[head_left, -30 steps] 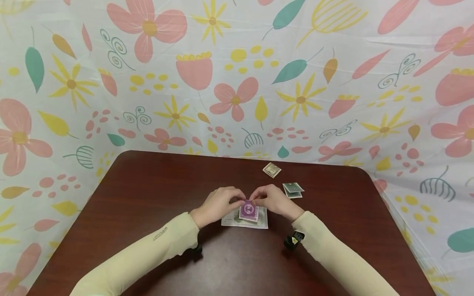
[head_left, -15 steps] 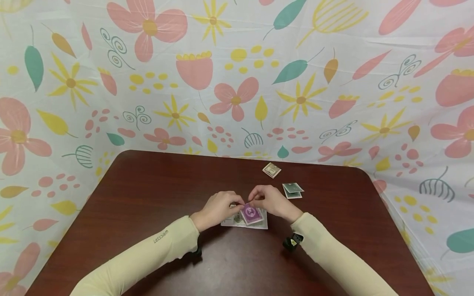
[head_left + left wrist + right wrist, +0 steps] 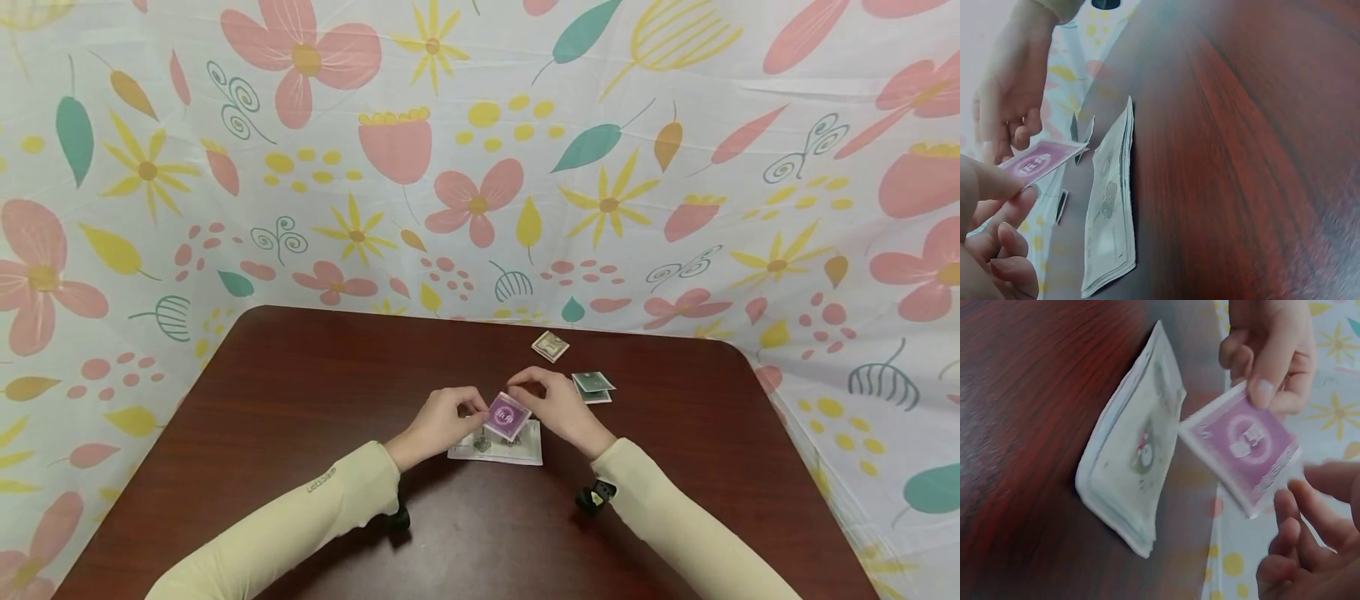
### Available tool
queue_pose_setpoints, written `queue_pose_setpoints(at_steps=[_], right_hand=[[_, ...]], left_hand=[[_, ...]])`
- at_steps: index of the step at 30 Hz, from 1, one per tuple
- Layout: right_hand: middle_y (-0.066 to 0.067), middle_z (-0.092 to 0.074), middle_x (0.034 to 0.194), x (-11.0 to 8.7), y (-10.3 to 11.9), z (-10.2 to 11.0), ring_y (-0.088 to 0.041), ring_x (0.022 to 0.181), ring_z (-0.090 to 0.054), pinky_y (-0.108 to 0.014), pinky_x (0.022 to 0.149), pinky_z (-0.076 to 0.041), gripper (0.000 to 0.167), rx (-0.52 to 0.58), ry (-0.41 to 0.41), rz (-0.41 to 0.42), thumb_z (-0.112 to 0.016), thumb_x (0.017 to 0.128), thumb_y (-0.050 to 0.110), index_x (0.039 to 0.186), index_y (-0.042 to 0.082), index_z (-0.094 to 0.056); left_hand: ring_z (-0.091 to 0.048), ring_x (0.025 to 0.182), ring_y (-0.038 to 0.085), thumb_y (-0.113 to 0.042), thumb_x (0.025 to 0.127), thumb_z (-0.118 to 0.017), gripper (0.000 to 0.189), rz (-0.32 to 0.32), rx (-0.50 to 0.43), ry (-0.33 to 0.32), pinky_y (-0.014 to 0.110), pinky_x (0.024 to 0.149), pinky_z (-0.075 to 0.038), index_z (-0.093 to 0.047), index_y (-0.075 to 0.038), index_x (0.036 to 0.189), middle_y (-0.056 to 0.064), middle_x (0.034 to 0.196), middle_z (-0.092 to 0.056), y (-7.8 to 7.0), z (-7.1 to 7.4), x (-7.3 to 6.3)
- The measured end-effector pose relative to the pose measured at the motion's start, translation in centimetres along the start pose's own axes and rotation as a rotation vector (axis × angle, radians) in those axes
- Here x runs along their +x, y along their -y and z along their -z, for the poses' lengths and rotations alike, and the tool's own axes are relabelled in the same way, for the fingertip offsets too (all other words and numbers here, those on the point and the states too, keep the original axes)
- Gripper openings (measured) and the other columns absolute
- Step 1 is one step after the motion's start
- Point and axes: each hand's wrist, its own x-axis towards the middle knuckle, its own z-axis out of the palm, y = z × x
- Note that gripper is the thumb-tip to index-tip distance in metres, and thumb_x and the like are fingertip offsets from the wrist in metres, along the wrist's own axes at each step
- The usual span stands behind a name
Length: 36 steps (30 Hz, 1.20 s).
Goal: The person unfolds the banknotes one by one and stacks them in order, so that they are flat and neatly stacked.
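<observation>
A folded purple paper note (image 3: 507, 417) with a white border and a round pale emblem is raised and tilted above a stack of pale paper notes (image 3: 521, 446). My left hand (image 3: 441, 423) pinches one edge of it between thumb and finger, plainly seen in the right wrist view. Close to its opposite edge is my right hand (image 3: 561, 407), fingers loosely bent. In the right wrist view its fingertips (image 3: 1296, 487) look just apart from the purple note (image 3: 1247, 447). The pale stack (image 3: 1138, 450) lies on the table below, untouched by either hand.
Beyond my right hand, a folded green note (image 3: 592, 383) stands half open on the dark wooden table (image 3: 337, 358). A folded brownish note (image 3: 551, 345) lies near the table's far edge. Flower-printed cloth (image 3: 480, 125) hangs behind and at the sides.
The purple note has risen off the pale stack and turned, held by the left hand. My right hand has drawn back slightly up and to the right, away from the left fingers.
</observation>
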Motion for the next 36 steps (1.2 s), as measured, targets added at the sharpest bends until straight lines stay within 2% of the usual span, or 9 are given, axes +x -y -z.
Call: queue_pose_setpoints(at_steps=[4, 7, 10, 14, 19, 23, 29, 36], right_hand=[[-0.008, -0.076, 0.111, -0.4, -0.8, 0.0, -0.021, 0.095, -0.066, -0.038, 0.081, -0.052, 0.015, -0.050, -0.108, 0.029, -0.068, 0.101, 0.013, 0.113, 0.008, -0.077], [-0.012, -0.075, 0.114, -0.7, -1.2, -0.1, -0.028, 0.104, -0.068, -0.047, 0.088, -0.053, 0.019, -0.110, -0.155, 0.055, -0.069, 0.101, 0.011, 0.117, 0.006, -0.076], [-0.013, -0.074, 0.116, -1.0, -1.4, -0.4, -0.030, 0.108, -0.069, -0.050, 0.091, -0.054, 0.023, -0.156, -0.174, 0.086, -0.070, 0.100, 0.010, 0.121, 0.004, -0.076], [-0.011, -0.075, 0.115, -1.2, -1.4, -0.6, -0.028, 0.108, -0.070, -0.049, 0.091, -0.056, 0.023, -0.153, -0.169, 0.113, -0.072, 0.098, 0.008, 0.120, 0.004, -0.077], [-0.010, -0.074, 0.114, -1.2, -1.4, -0.9, -0.025, 0.105, -0.069, -0.046, 0.089, -0.056, 0.022, -0.148, -0.169, 0.118, -0.074, 0.096, 0.008, 0.118, 0.005, -0.077], [-0.007, -0.074, 0.108, -1.4, -1.2, -1.1, -0.020, 0.096, -0.067, -0.037, 0.081, -0.054, 0.016, -0.102, -0.183, 0.111, -0.075, 0.096, 0.009, 0.111, 0.008, -0.077], [-0.001, -0.075, 0.092, -1.3, -1.0, -1.9, -0.012, 0.074, -0.061, -0.026, 0.068, -0.049, 0.010, 0.030, -0.181, 0.008, -0.077, 0.096, 0.012, 0.105, 0.012, -0.073], [-0.004, -0.074, 0.088, -1.3, -1.0, -2.6, -0.013, 0.072, -0.059, -0.024, 0.065, -0.046, 0.007, 0.046, -0.217, -0.045, -0.077, 0.094, 0.008, 0.100, 0.009, -0.073]], left_hand=[[-0.056, 0.065, 0.005, -0.004, 0.092, -0.073, 0.009, 0.032, -0.059, -0.083, 0.022, 0.061, -0.048, -0.074, -0.011, 0.086, -0.002, 0.075, -0.070, 0.3, -0.2, -0.1], [-0.057, 0.065, 0.004, -0.002, 0.091, -0.074, 0.009, 0.056, -0.101, -0.138, 0.021, 0.062, -0.048, -0.074, -0.009, 0.085, -0.001, 0.076, -0.070, 0.4, -0.3, -0.2], [-0.056, 0.064, 0.004, -0.001, 0.090, -0.074, 0.009, 0.078, -0.142, -0.180, 0.020, 0.062, -0.046, -0.074, -0.007, 0.085, 0.001, 0.076, -0.071, 0.4, -0.3, -0.2], [-0.053, 0.063, 0.004, -0.002, 0.090, -0.074, 0.007, 0.098, -0.168, -0.214, 0.020, 0.060, -0.044, -0.075, -0.006, 0.085, 0.002, 0.075, -0.071, 0.4, -0.4, -0.2], [-0.055, 0.065, 0.006, -0.005, 0.090, -0.075, 0.005, 0.136, -0.171, -0.239, 0.021, 0.062, -0.044, -0.076, -0.006, 0.086, 0.001, 0.075, -0.071, 0.4, -0.4, -0.3], [-0.056, 0.065, 0.006, -0.006, 0.091, -0.075, 0.005, 0.145, -0.183, -0.254, 0.022, 0.062, -0.045, -0.077, -0.006, 0.086, 0.000, 0.074, -0.071, 0.6, -0.5, -0.4], [-0.058, 0.065, 0.005, -0.008, 0.091, -0.074, 0.007, 0.150, -0.190, -0.278, 0.021, 0.061, -0.045, -0.076, -0.004, 0.086, 0.001, 0.073, -0.072, 0.7, -0.7, -0.5], [-0.061, 0.067, 0.006, -0.006, 0.091, -0.075, 0.004, 0.153, -0.203, -0.288, 0.021, 0.063, -0.048, -0.077, -0.006, 0.087, 0.003, 0.076, -0.074, 0.5, -0.9, -0.5]])
